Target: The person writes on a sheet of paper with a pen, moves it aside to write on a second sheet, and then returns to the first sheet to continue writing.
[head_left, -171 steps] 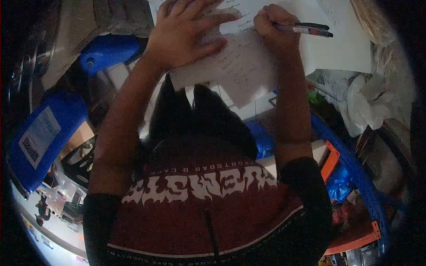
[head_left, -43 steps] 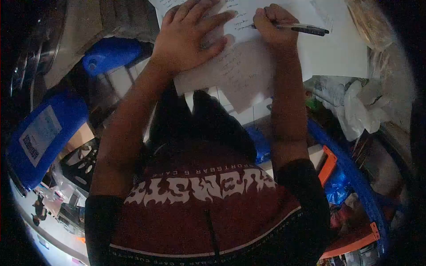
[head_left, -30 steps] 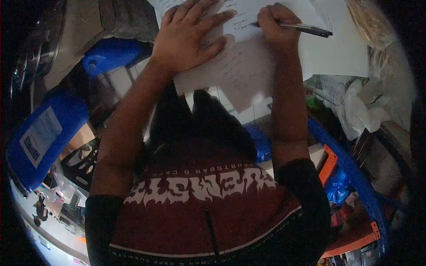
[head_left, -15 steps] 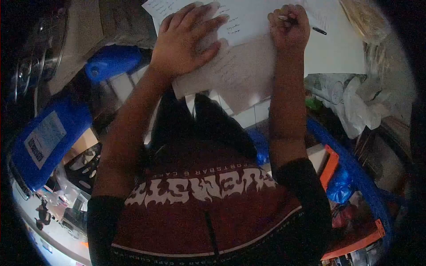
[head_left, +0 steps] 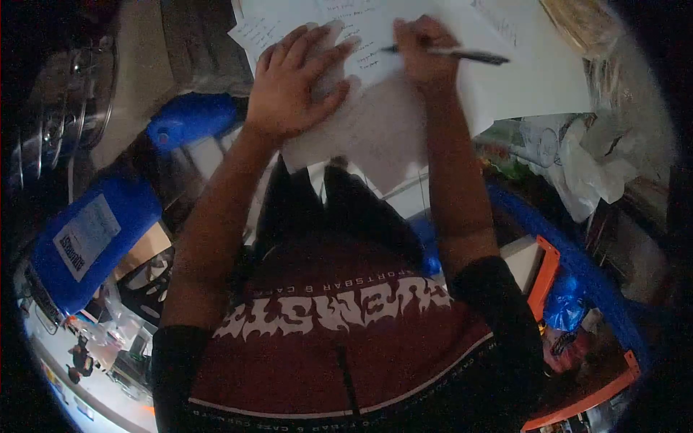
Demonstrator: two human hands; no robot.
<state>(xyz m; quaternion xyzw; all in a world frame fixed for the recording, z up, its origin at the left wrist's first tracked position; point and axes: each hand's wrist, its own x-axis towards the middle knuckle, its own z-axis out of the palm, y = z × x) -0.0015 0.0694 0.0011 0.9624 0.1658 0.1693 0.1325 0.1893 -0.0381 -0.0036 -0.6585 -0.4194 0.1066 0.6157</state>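
Note:
My left hand (head_left: 299, 83) lies flat with fingers spread on a white sheet of paper (head_left: 375, 76) that bears several short lines of handwriting. In my right hand (head_left: 429, 54) is a dark pen (head_left: 473, 54), pinched by the fingers. Its tip points left, close to the written lines, and its rear end sticks out to the right. Whether the tip touches the paper cannot be made out. More paper with writing reaches out to the right of my right hand.
Clear plastic packaging (head_left: 588, 169) is at the right, near a blue curved frame with orange brackets (head_left: 585, 404). On the left are a blue container (head_left: 191, 119) and a blue item with a white label (head_left: 86, 234). Glossy dark objects fill the upper left.
My right hand has moved left toward the handwriting, and the pen now lies sideways in it with more of it showing. My left hand stays spread on the paper.

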